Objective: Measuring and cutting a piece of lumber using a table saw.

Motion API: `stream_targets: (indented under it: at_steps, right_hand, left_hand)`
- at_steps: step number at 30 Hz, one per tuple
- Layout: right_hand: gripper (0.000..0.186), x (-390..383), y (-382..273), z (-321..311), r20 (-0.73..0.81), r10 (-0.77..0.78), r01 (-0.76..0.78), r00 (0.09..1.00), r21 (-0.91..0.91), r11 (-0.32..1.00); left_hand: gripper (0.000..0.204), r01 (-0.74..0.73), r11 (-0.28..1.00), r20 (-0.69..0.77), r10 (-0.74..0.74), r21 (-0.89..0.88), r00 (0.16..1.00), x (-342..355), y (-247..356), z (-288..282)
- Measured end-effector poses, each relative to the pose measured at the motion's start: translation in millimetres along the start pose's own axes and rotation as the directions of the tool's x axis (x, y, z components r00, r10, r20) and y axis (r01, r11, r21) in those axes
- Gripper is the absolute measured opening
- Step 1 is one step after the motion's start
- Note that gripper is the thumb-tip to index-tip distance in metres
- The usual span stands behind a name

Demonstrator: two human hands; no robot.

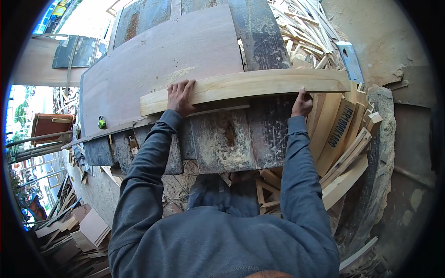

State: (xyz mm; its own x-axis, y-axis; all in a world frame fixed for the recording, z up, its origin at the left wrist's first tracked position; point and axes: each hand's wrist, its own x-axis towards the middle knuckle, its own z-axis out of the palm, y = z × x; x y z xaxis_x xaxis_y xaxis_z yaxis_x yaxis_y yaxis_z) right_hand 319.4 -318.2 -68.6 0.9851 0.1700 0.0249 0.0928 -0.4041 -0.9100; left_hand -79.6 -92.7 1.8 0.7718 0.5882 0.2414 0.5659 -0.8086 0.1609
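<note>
A long pale wooden plank (259,85) lies crosswise over a thin plywood sheet (148,65) and the dark, worn boards of a workbench (222,143). Near the plank's left end, my left hand (181,98) grips it, fingers over the top face and the thumb side hidden. Towards its right end, my right hand (302,103) holds the near edge, with the thumb on top and the other fingers curled below. A thin wooden strip (222,110) shows under the plank's near edge. A small green tape measure (102,123) rests on the plywood, left of my left hand.
Thick boards (331,123) are stacked at the right, close to my right forearm. Thin offcuts (301,23) pile up beyond the bench, beside a blue-and-white flat object (350,62). Plywood scraps (95,227) lie at the lower left. Sawdust (181,73) dusts the sheet.
</note>
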Motion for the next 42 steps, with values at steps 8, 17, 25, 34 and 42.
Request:
stream_targets:
  at_steps: [8,17,25,34,42]
  right_hand:
    - [0.058,4,8,3,-0.045,0.064,-0.062,0.997,0.054,0.997]
    - [0.067,10,28,-18,-0.016,0.006,-0.003,1.0,0.176,0.984]
    - [0.073,3,25,-18,0.029,0.037,-0.039,0.999,0.095,0.995]
    - [0.08,6,32,-25,0.067,0.009,-0.017,0.998,0.12,0.993]
    - [0.075,5,31,-20,0.068,-0.001,-0.013,0.998,0.206,0.978]
  left_hand:
    - [0.093,0.042,0.999,-0.017,-0.042,0.001,0.999,-5,8,-3]
    - [0.091,0.045,0.998,0.007,-0.045,0.034,0.999,-14,24,-2]
    - [0.087,0.05,0.994,-0.022,-0.048,0.096,0.999,-22,23,-3]
    - [0.086,0.066,0.995,-0.04,-0.063,0.08,0.997,-25,29,-3]
    - [0.085,0.086,0.993,-0.02,-0.085,0.075,0.996,-22,23,-4]
